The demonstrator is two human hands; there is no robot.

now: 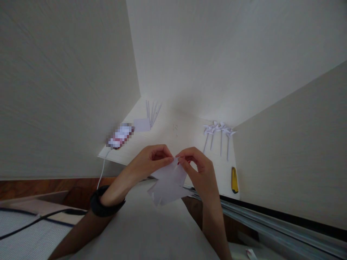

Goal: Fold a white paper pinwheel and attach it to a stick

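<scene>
A white sheet of paper (169, 180) with cut, flaring lower edges hangs between my hands, in front of my body. My left hand (154, 159) pinches its top edge between thumb and forefinger. Close beside it, my right hand (199, 166) is closed at the same edge, with a thin red stick-like thing (178, 163) between thumb and fingers. The red thing's tip lies against the paper; its far end is partly hidden by the thumb. Whether the tip pierces the paper, I cannot tell.
On the white tabletop (159, 139), several paper pinwheels on sticks (221, 131) lie right, above a yellow cutter knife (234, 180). Several thin white sticks (153, 113), a paper square (142, 125) and a blurred phone (120, 135) with a cable are left. Pale walls enclose the table.
</scene>
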